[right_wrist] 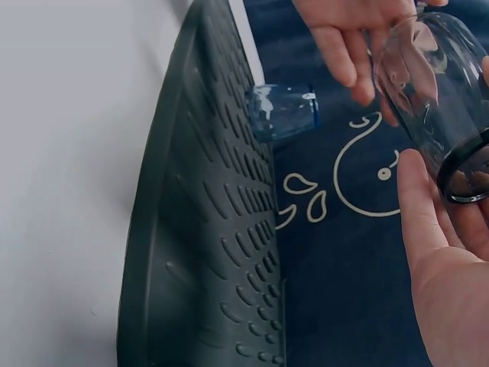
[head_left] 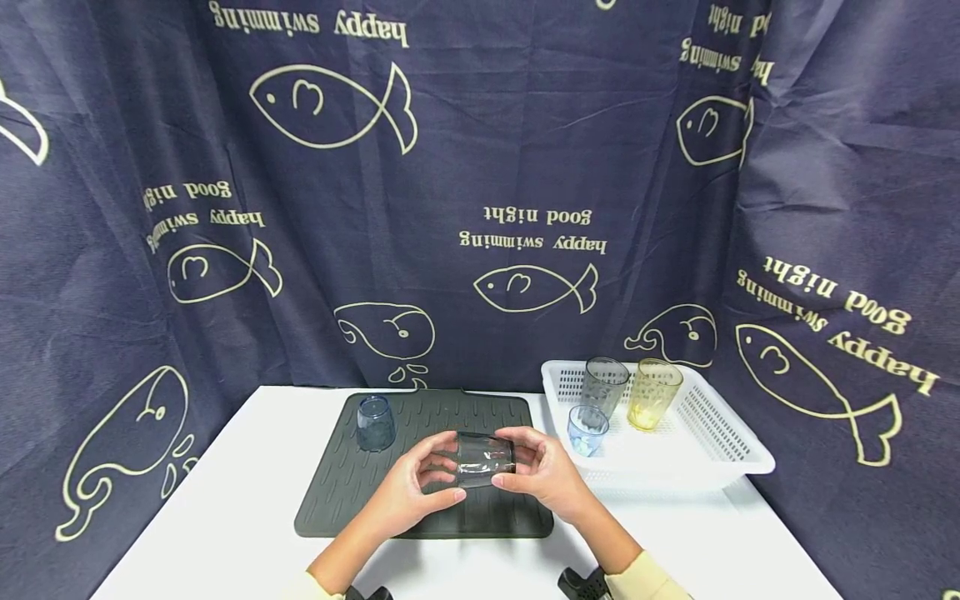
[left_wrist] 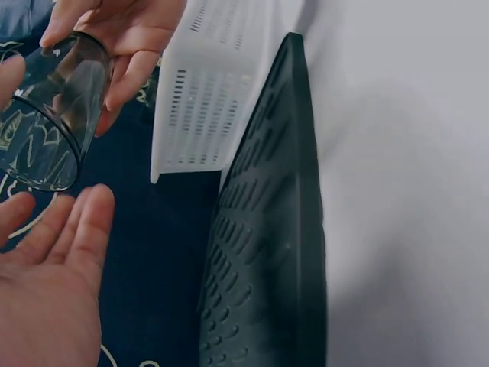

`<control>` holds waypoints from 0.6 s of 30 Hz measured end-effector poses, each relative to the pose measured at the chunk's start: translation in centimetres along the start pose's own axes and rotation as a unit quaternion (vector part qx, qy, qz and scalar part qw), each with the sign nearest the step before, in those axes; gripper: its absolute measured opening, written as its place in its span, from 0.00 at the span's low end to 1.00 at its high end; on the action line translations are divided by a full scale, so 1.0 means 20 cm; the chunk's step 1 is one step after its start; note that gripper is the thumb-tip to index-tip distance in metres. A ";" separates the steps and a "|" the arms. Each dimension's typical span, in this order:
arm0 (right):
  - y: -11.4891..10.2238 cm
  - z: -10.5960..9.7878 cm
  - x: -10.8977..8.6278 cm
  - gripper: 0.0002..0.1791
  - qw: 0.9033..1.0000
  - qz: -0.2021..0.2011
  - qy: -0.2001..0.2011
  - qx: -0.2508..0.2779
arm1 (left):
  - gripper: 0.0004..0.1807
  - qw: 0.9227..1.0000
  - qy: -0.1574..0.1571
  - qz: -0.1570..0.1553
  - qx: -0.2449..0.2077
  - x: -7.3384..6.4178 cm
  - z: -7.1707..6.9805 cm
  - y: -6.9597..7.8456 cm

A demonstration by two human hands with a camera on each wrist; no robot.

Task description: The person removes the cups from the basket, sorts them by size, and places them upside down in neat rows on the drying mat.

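Observation:
A clear grey drinking glass [head_left: 480, 460] lies sideways in the air over the dark drying mat [head_left: 337, 492]. My right hand [head_left: 546, 473] holds its dark-ringed end, thumb in front and fingers behind. At the other end is my left hand [head_left: 420, 482], its fingers loosely extended beside the glass and its thumb standing off it. In the left wrist view, the left fingers [left_wrist: 88, 229] reach out straight beneath the glass. On the mat's back left part stands a blue glass [head_left: 376, 423].
A white perforated basket [head_left: 705, 475] stands on the right of the white table [head_left: 225, 500]. Inside it are a grey patterned glass [head_left: 604, 387], a yellow glass [head_left: 655, 393] and a small light-blue glass [head_left: 587, 431]. Dark blue curtains [head_left: 450, 167] printed with fish enclose the table.

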State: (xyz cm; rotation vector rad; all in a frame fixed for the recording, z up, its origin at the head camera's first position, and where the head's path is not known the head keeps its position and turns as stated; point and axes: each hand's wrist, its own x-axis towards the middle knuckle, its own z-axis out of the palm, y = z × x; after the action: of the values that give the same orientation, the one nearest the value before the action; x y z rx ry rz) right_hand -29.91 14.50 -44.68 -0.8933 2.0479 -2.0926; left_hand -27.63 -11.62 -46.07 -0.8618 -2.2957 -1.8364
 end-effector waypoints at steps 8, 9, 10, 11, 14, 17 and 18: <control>0.02 0.01 0.03 0.36 0.999 0.009 0.034 -0.030 | 0.40 0.994 0.037 -0.050 0.091 -0.08 -0.04 -0.04; 0.03 0.01 0.03 0.36 0.999 0.008 0.037 -0.031 | 0.39 0.993 0.039 -0.050 0.101 -0.09 -0.05 -0.04; 0.03 0.02 0.04 0.37 0.999 0.009 0.039 -0.029 | 0.39 0.992 0.042 -0.051 0.110 -0.10 -0.06 -0.05; 0.03 0.02 0.05 0.37 0.999 0.010 0.040 -0.027 | 0.39 0.991 0.044 -0.051 0.118 -0.11 -0.07 -0.06; 0.05 0.03 0.07 0.38 0.999 0.013 0.041 -0.018 | 0.38 0.987 0.053 -0.047 0.141 -0.14 -0.10 -0.09; 0.06 0.04 0.09 0.38 0.999 0.017 0.046 -0.014 | 0.37 0.983 0.061 -0.048 0.169 -0.17 -0.14 -0.12; 0.07 0.04 0.09 0.38 0.999 0.018 0.048 -0.014 | 0.37 0.981 0.062 -0.049 0.178 -0.18 -0.15 -0.12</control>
State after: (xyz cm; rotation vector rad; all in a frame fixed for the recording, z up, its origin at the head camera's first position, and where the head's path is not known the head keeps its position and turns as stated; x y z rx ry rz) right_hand -31.56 12.76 -45.38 -0.7678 2.1276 -2.1333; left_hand -26.64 -16.02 -48.79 -0.5740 -2.5129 -1.3950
